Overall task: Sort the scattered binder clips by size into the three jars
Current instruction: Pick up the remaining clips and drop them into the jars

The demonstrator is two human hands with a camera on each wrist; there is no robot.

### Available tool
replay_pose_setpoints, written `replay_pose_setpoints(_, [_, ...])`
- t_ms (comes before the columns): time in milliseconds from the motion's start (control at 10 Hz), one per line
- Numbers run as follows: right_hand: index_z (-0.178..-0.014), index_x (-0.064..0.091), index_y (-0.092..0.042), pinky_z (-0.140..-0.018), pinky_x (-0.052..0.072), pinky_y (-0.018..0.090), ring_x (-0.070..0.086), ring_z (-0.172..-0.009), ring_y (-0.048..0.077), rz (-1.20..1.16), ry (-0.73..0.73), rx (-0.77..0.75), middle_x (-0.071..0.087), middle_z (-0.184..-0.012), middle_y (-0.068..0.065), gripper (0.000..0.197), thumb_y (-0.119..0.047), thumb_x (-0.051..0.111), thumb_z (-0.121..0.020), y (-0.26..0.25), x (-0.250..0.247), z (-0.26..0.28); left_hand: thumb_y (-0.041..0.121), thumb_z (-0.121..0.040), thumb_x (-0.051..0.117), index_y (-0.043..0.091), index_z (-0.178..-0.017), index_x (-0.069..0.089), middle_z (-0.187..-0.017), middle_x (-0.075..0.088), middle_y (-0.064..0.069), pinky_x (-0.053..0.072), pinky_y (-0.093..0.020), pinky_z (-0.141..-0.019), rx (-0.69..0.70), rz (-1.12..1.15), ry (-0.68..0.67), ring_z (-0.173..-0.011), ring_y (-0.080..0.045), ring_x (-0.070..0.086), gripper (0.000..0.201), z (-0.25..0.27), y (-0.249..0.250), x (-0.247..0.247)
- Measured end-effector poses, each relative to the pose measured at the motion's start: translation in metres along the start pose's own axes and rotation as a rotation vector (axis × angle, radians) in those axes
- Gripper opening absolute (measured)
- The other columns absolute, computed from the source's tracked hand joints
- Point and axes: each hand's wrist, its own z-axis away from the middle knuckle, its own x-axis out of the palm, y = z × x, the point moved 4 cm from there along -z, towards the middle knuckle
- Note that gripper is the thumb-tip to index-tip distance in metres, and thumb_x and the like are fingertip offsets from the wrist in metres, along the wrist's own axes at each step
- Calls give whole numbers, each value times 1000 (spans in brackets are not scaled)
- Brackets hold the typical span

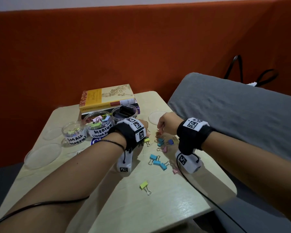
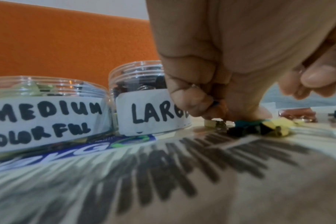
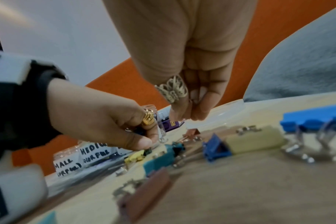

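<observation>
Books (image 1: 107, 98) behind jars (image 1: 100, 126) — lids (image 1: 42, 156) lie left.

Clear glossy plastic jars (image 1: 100, 122) — paper labels; matt pale wood-look table (image 1: 158, 199).

A: Jars (image 1: 73, 132)?
B: 3, all open. Labels: SMALL, MEDIUM, LARGE.
A: Loose lids (image 1: 42, 156)?
B: 3 clear ones, 2 left of the jars, 1 far side by the right hand (image 1: 166, 121).
A: Books (image 1: 106, 98)?
B: 2 stacked, poss. more, can't tell.
A: Clips (image 1: 156, 161) on the table?
B: Approx. 12 visible: 1 green alone near front, 3 lt blue in a bunch, rest mixed colours in a cluster by the hands, some hidden.
A: Hands?
B: 2, left hand (image 1: 144, 126) incl. 1 wrist cam each.
A: Clips inside jars?
B: Can't count.
</observation>
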Motion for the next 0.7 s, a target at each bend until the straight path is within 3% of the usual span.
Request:
replay_pose_setpoints(100, [-120, 65, -8, -97, 45, 31, 57, -116, 28, 101, -67, -5, 64, -125, 11, 32, -9, 55, -90, -2, 6, -3, 31, -93, 52, 27, -56, 26, -62, 29, 11, 33, -22, -77, 28, -23, -10, -87, -12, 41, 45, 3, -1, 2])
replay_pose_setpoints(200, [-122, 63, -7, -98, 44, 31, 56, -116, 30, 175, -111, -47, 64, -125, 12, 33, -9, 54, -91, -8, 8, -5, 30, -95, 48, 25, -57, 26, -62, 28, 9, 34, -23, -71, 23, -31, 22, -87, -13, 40, 45, 9, -1, 1])
replay_pose_setpoints(300, [-123, 63, -8, -97, 44, 30, 56, -117, 29, 205, -133, -68, 63, -126, 10, 35, -5, 53, -90, -14, 7, -7, 25, -97, 44, 17, -60, 34, -65, 34, 2, 26, -18, -51, -9, 16, 43, -85, -16, 40, 39, 23, 2, -5])
replay_pose_setpoints(400, [-116, 68, -9, -85, 48, 30, 61, -106, 28, 241, -154, -75, 67, -117, 10, 31, -7, 58, -86, -16, 9, -8, 22, -99, 39, 11, -57, 31, -59, 32, -4, 26, -26, -51, 21, 155, 92, -58, -18, 36, 45, 33, -5, -14])
replay_pose_setpoints(500, [-105, 72, -10, -77, 50, 29, 60, -86, 22, 233, -120, -85, 72, -109, 8, 25, -12, 62, -83, -17, 6, -13, 19, -99, 39, 13, -53, 29, -54, 27, -3, 28, -27, -57, 74, 233, 155, -48, -14, 26, 47, 50, -22, -24])
replay_pose_setpoints(600, [-104, 72, -6, -71, 41, 20, 54, -78, 16, 182, -25, -139, 73, -105, 9, 25, -13, 65, -81, -31, -10, -14, 20, -99, 41, 12, -66, 44, -58, 34, 0, 27, -22, -50, 27, 388, 293, -52, -13, 34, 34, 81, -57, -38])
replay_pose_setpoints(700, [-98, 74, -2, -70, 43, 24, 63, -80, 24, 83, 106, -225, 74, -99, 13, 22, -9, 65, -79, -60, -27, -12, 15, -97, 45, 5, -84, 61, -72, 53, -2, 37, -28, -66, -146, 496, 490, -75, -21, 51, 23, 105, -112, -41])
